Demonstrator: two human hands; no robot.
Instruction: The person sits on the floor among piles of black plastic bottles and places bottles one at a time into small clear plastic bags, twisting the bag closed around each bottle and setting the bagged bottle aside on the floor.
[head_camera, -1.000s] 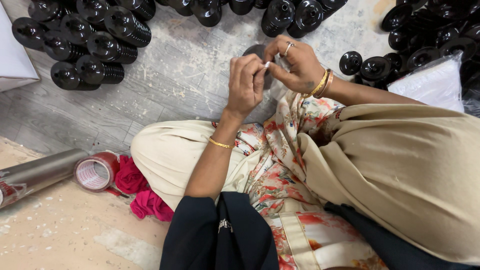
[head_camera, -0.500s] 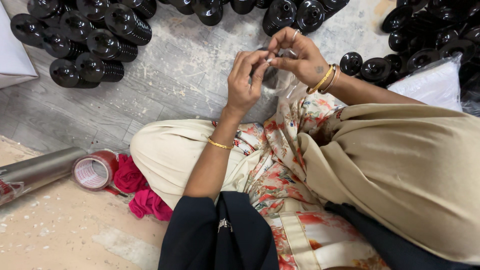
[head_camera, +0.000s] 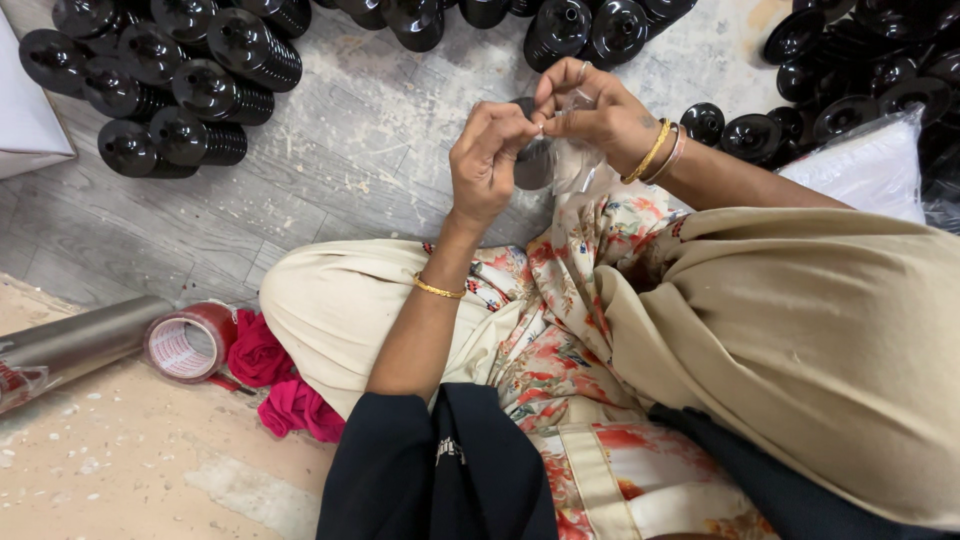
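I sit on the floor with both hands raised in front of my knees. My left hand (head_camera: 487, 160) and my right hand (head_camera: 596, 112) meet fingertip to fingertip, together pinching a clear plastic bag (head_camera: 572, 165) that hangs down from them. A black round part (head_camera: 532, 162) shows inside or behind the bag, partly hidden by my fingers. Gold bangles sit on both wrists. Stacks of black ribbed round parts (head_camera: 190, 85) lie on the grey floor at the upper left, apart from my hands.
More black round parts (head_camera: 590, 28) line the top edge and the upper right (head_camera: 850, 80). A white bag (head_camera: 868, 165) lies at right. A roll of tape (head_camera: 188, 342), a metallic tube (head_camera: 70, 345) and red cloth (head_camera: 275, 375) rest at lower left. A white box (head_camera: 25, 110) stands at the left edge.
My hands have stayed together over the same spot. The fingers have shifted on the bag, and the clear plastic now hangs lower beneath them.
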